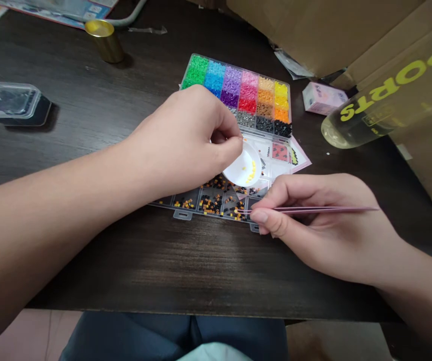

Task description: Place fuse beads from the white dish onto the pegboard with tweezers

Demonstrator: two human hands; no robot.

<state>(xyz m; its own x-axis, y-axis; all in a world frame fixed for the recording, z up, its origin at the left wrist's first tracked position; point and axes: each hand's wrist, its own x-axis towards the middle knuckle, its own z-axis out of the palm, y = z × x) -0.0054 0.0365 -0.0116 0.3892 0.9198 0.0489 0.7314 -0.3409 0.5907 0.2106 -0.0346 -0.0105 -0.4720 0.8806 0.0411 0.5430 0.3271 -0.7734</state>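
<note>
My right hand [313,220] pinches pink tweezers [313,209], whose tips touch a small yellow bead [236,211] in a front compartment of the open lid. That lid [182,215] also holds mixed orange and black beads [211,204]. My left hand [196,135] is closed, thumb against forefinger, at the left rim of a small white dish [234,173] with several yellow beads [252,171] in it. Behind it lies the compartment box [248,84], filled with beads sorted by colour.
A bottle [374,110] and a small pink box [323,98] are at the right, before cardboard [313,30]. Pattern cards [301,153] lie beside the lid. A gold cup [105,42] and a clear-lidded container [16,105] stand on the dark table [155,271] at left.
</note>
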